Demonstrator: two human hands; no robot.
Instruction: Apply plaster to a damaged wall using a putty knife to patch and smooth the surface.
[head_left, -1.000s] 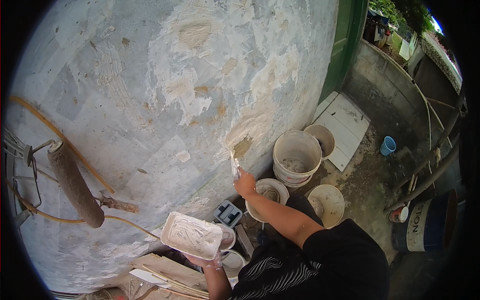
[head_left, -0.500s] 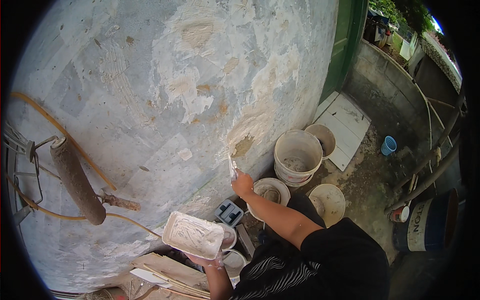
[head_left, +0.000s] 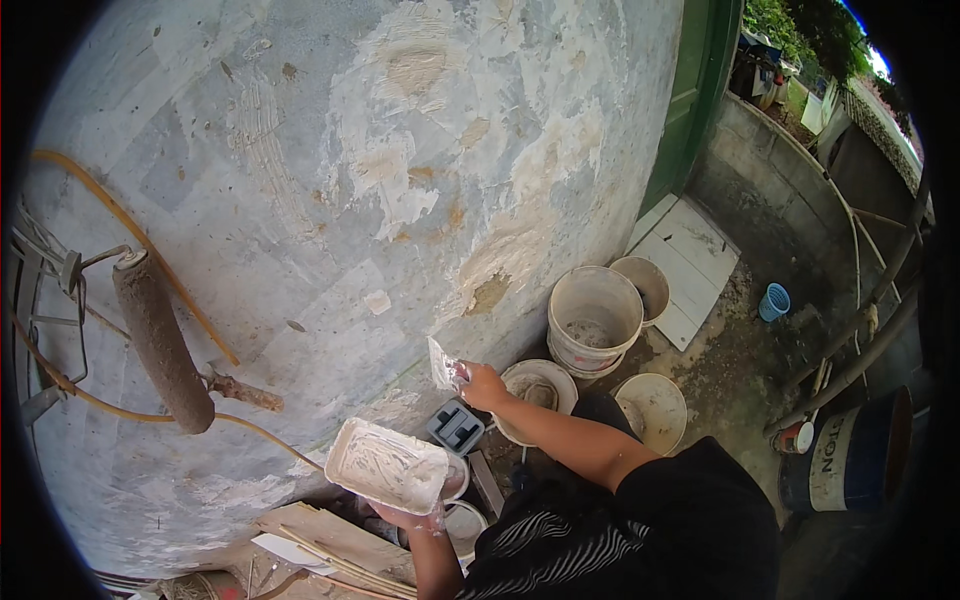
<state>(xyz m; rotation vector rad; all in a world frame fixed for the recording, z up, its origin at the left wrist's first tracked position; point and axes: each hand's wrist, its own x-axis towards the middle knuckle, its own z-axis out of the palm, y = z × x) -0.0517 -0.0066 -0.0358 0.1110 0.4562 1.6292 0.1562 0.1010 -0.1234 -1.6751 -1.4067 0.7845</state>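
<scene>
My right hand (head_left: 478, 382) grips a putty knife (head_left: 440, 365) smeared with white paste, held in front of the mottled, patched wall (head_left: 280, 260), below and left of a ragged brown bare spot (head_left: 489, 296). Lower left of it, my left hand (head_left: 405, 515) holds up a rectangular tray (head_left: 385, 462) coated inside with white paste, gripping it from underneath; the tray hides part of that hand. A grey-and-black case (head_left: 455, 428) sits on the ground just beyond the tray.
Several plastic buckets (head_left: 590, 315) stand along the wall. At left are a paint roller (head_left: 160, 335) and a yellow hose (head_left: 135, 215). Loose boards (head_left: 310, 540) lie below. A white panel (head_left: 685, 275), blue basket (head_left: 774, 301), dark drum (head_left: 865, 450) and poles (head_left: 855, 355) are at right, beside a green door (head_left: 685, 120).
My right hand and the knife have moved down and left, away from the bare spot on the wall, toward the tray. My left hand still holds the tray.
</scene>
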